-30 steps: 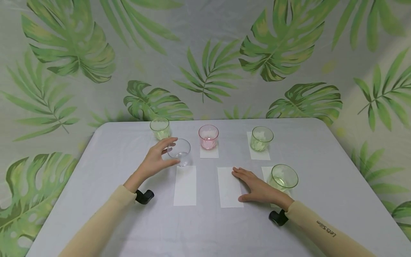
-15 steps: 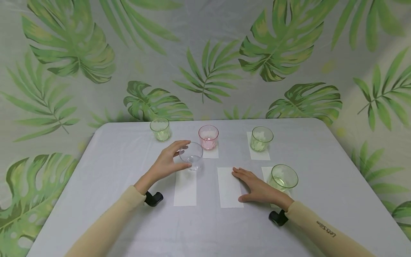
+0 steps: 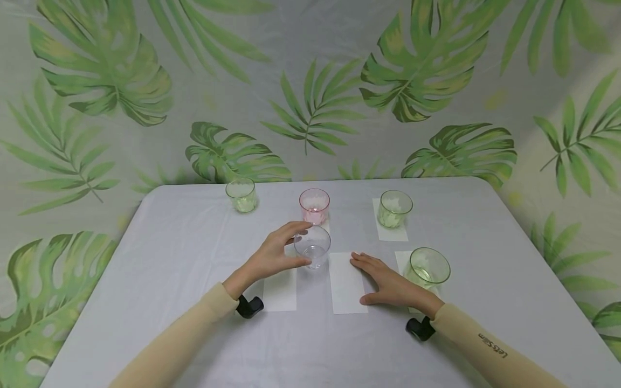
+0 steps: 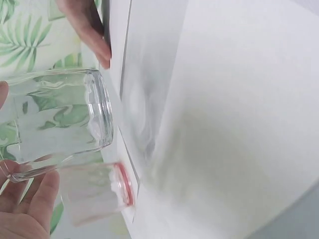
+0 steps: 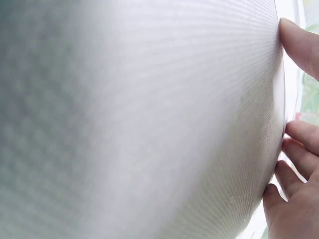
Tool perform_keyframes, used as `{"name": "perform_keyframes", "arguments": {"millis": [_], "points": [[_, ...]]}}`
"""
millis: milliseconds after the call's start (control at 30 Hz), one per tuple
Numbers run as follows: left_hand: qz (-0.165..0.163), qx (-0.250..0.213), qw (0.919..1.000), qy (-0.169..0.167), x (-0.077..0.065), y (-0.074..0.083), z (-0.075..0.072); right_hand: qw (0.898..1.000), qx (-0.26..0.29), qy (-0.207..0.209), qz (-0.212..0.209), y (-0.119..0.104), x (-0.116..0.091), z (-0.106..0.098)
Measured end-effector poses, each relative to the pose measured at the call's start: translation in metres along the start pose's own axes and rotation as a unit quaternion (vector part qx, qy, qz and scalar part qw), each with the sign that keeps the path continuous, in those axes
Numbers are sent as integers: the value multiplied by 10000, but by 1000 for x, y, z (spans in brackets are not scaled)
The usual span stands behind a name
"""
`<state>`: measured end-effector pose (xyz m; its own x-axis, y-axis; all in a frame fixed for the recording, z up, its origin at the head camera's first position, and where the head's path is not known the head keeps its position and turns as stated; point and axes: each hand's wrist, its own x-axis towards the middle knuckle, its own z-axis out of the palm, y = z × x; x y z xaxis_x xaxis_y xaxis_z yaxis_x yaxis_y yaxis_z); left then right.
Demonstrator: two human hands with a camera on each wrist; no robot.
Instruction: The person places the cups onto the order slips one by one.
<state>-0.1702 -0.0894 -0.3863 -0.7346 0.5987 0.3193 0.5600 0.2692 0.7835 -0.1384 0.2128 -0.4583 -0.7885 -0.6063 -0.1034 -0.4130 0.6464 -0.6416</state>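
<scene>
In the head view my left hand (image 3: pixel 274 250) grips a clear glass cup (image 3: pixel 312 250) between thumb and fingers. The left wrist view shows the clear cup (image 4: pixel 60 117) raised above the table, its thick base facing the tabletop. Behind it stands a pink glass cup (image 3: pixel 314 203) on a white card. My right hand (image 3: pixel 388 283) rests with its fingers extended on the right edge of a white card (image 3: pixel 345 285). Beside that hand, a green glass cup (image 3: pixel 429 268) stands on another white card, partly hidden by the wrist.
A second green cup (image 3: pixel 395 210) stands on a white card at the back right. At the back left, a further green cup (image 3: pixel 241 195) sits directly on the white-covered table (image 3: pixel 184 226). Another white card (image 3: pixel 281 291) lies beneath and beside my left hand.
My left hand has carried the clear cup rightward and a little toward me, from near the back-left green cup to in front of the pink cup. My right hand has stayed in place.
</scene>
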Motion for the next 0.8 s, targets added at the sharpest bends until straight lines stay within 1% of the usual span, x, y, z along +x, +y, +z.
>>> {"name": "perform_keyframes", "arguments": {"millis": [100,167,200,333,400,433,533,800], "points": [[13,-48,9999,-126,2,1,7,10000,16,-10,38,-1,0,0],[91,-29,9998,-178,4,-8,13,10000,21,-19,63,-1,0,0],[90,-39,9997,-220,5,-7,15,10000,25,-24,69,-1,0,0],[187,9,9993,-310,7,-28,27,10000,27,-35,68,-1,0,0],[124,-3,9992,-385,9,-29,30,10000,17,-34,68,0,0,0],[134,13,9991,-403,9,-34,33,10000,4,-33,74,0,0,0],[113,2,9987,-505,11,-34,38,10000,-11,-29,91,0,0,0],[202,-70,9975,-676,14,-32,48,9998,-16,-12,197,1,1,1]]}}
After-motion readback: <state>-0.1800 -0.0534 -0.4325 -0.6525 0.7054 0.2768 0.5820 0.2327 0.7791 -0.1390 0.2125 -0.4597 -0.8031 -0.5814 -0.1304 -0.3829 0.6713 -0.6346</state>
